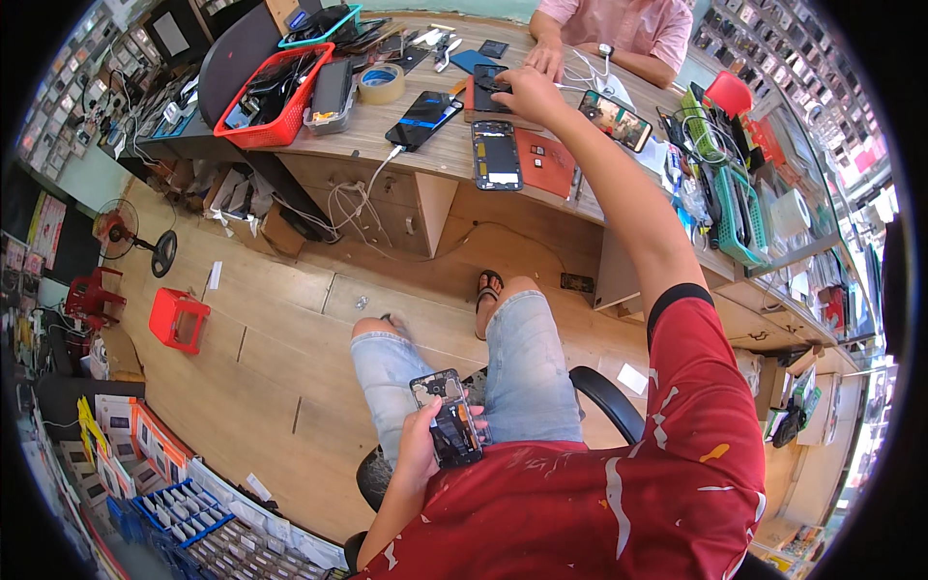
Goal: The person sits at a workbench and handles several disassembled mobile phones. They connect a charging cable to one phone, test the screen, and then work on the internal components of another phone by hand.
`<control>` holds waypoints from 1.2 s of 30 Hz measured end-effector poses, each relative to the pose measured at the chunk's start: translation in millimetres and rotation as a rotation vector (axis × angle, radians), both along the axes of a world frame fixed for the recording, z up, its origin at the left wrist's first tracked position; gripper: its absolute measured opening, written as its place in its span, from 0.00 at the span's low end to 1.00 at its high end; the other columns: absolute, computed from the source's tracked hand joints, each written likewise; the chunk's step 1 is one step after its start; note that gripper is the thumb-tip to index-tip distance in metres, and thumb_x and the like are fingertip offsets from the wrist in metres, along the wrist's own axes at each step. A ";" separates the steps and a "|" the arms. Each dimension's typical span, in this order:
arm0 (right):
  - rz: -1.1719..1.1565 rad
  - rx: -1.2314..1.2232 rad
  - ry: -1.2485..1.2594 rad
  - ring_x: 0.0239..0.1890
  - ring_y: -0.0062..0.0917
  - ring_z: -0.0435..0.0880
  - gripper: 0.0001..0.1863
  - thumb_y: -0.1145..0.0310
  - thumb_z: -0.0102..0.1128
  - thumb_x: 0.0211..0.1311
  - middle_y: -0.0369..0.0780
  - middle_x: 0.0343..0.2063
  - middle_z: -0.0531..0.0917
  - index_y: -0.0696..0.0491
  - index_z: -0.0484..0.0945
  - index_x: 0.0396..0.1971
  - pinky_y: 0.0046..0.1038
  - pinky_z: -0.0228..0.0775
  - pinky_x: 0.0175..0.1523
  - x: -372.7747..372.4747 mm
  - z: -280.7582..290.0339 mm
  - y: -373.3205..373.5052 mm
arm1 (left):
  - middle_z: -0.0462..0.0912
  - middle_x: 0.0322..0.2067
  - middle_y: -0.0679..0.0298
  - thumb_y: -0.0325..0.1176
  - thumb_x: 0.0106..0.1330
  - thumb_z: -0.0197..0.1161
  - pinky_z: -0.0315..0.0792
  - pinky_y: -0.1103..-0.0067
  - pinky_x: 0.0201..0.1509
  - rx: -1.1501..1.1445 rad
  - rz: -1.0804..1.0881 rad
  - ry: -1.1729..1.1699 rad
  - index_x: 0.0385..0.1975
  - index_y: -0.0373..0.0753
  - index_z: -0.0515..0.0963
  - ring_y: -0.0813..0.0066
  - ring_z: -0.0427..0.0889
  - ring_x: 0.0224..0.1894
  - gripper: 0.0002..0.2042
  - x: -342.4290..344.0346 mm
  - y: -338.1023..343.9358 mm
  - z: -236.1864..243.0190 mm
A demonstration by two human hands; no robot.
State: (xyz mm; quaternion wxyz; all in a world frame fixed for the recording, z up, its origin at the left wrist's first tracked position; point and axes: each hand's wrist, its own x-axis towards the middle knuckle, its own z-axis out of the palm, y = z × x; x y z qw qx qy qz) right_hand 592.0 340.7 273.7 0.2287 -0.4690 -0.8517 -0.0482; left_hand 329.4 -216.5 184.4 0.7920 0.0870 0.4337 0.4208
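Over my lap, my left hand (422,440) is closed around an opened phone (454,430), its inner parts showing face up. My right arm stretches across the desk. The fingers of my right hand (532,97) are bent together over a dark phone-sized piece (489,89); what they pinch is too small to make out. Just nearer lies a dark phone housing (497,155) with a pale lower end, beside a red-brown mat (551,169) holding small square pieces. To the left, a phone with a lit screen (423,120) has a white cable plugged in.
Across the desk (358,159) sits another person (619,29) in a pink shirt, hands on the far side. A red basket (280,97), tape roll (381,83), propped lit phone (616,120) and teal basket (739,217) stand around. A red stool (179,320) is on the floor.
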 end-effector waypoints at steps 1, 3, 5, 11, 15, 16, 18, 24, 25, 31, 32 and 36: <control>0.005 0.022 -0.028 0.57 0.47 0.87 0.25 0.52 0.73 0.67 0.49 0.50 0.91 0.50 0.87 0.59 0.47 0.79 0.61 -3.5 -3.1 4.6 | 0.86 0.55 0.39 0.50 0.85 0.44 0.87 0.51 0.54 -0.005 0.015 -0.009 0.71 0.26 0.69 0.46 0.90 0.51 0.31 2.9 0.6 -3.4; -0.041 0.001 -0.079 0.56 0.48 0.88 0.26 0.50 0.72 0.67 0.50 0.50 0.91 0.49 0.87 0.60 0.49 0.80 0.60 -5.6 -3.7 16.2 | 0.87 0.55 0.39 0.49 0.85 0.44 0.88 0.52 0.54 -0.013 0.039 -0.027 0.71 0.25 0.69 0.46 0.91 0.50 0.31 6.6 4.0 -10.8; -0.080 -0.045 -0.110 0.55 0.49 0.89 0.27 0.50 0.71 0.67 0.50 0.49 0.91 0.49 0.87 0.60 0.50 0.80 0.59 -6.6 -6.4 19.2 | 0.87 0.54 0.39 0.49 0.85 0.44 0.88 0.52 0.53 -0.003 0.025 -0.009 0.71 0.24 0.69 0.46 0.91 0.50 0.31 10.2 14.2 -7.3; -0.071 -0.087 -0.114 0.52 0.48 0.90 0.24 0.52 0.70 0.69 0.50 0.47 0.91 0.49 0.87 0.59 0.48 0.81 0.58 -6.3 -10.9 31.6 | 0.87 0.53 0.38 0.48 0.85 0.46 0.88 0.53 0.52 0.059 -0.033 0.001 0.70 0.23 0.70 0.45 0.91 0.50 0.31 11.3 46.7 3.5; -0.073 -0.056 -0.093 0.50 0.48 0.91 0.20 0.56 0.66 0.72 0.51 0.45 0.92 0.52 0.89 0.56 0.45 0.81 0.57 -3.3 -6.9 30.0 | 0.87 0.54 0.37 0.47 0.85 0.47 0.88 0.53 0.53 0.079 -0.011 -0.020 0.70 0.23 0.71 0.45 0.91 0.50 0.30 13.8 60.5 2.7; -0.074 -0.053 -0.079 0.49 0.48 0.91 0.20 0.56 0.64 0.72 0.51 0.44 0.92 0.52 0.89 0.55 0.45 0.81 0.57 -2.3 -8.3 29.5 | 0.87 0.54 0.37 0.47 0.85 0.47 0.89 0.53 0.53 0.080 -0.003 -0.024 0.69 0.23 0.71 0.45 0.92 0.50 0.30 14.1 60.9 1.3; -0.045 -0.022 -0.092 0.48 0.50 0.91 0.20 0.56 0.61 0.74 0.51 0.43 0.92 0.50 0.89 0.56 0.49 0.82 0.56 0.2 -8.9 30.1 | 0.87 0.54 0.37 0.47 0.85 0.47 0.89 0.53 0.53 0.083 0.012 -0.034 0.69 0.23 0.71 0.44 0.92 0.50 0.30 15.5 60.0 -1.6; -0.022 0.099 -0.103 0.42 0.53 0.90 0.18 0.57 0.55 0.76 0.52 0.36 0.91 0.53 0.89 0.46 0.55 0.81 0.49 -7.8 -4.9 31.1 | 0.87 0.54 0.36 0.47 0.85 0.47 0.89 0.53 0.53 0.070 0.012 -0.033 0.70 0.22 0.71 0.45 0.92 0.50 0.30 11.9 51.2 -5.1; -0.023 0.118 -0.098 0.41 0.53 0.90 0.18 0.57 0.54 0.76 0.53 0.36 0.90 0.54 0.88 0.44 0.55 0.80 0.49 -6.0 -5.8 33.2 | 0.87 0.54 0.36 0.47 0.85 0.47 0.89 0.53 0.53 0.068 0.011 -0.034 0.69 0.22 0.71 0.45 0.92 0.50 0.30 11.9 51.3 -6.1; -0.079 0.304 -0.026 0.38 0.56 0.90 0.18 0.58 0.53 0.77 0.56 0.33 0.90 0.57 0.86 0.42 0.54 0.80 0.46 1.0 -11.0 44.7 | 0.87 0.53 0.36 0.47 0.85 0.48 0.89 0.54 0.52 0.073 0.017 -0.043 0.69 0.23 0.71 0.45 0.92 0.50 0.30 10.8 53.8 -7.5; -0.089 0.369 -0.013 0.38 0.56 0.90 0.18 0.58 0.53 0.77 0.56 0.33 0.90 0.57 0.86 0.41 0.54 0.81 0.46 0.7 -11.8 47.4 | 0.87 0.53 0.37 0.47 0.85 0.48 0.89 0.54 0.52 0.079 0.020 -0.043 0.69 0.23 0.71 0.45 0.92 0.50 0.30 11.1 55.0 -4.5; 0.002 0.239 0.186 0.36 0.56 0.90 0.20 0.58 0.53 0.78 0.56 0.32 0.90 0.58 0.87 0.38 0.53 0.80 0.47 24.9 -25.1 93.6 | 0.87 0.53 0.37 0.48 0.85 0.48 0.89 0.54 0.51 0.085 0.008 -0.043 0.69 0.22 0.71 0.45 0.92 0.50 0.30 11.2 56.6 -2.8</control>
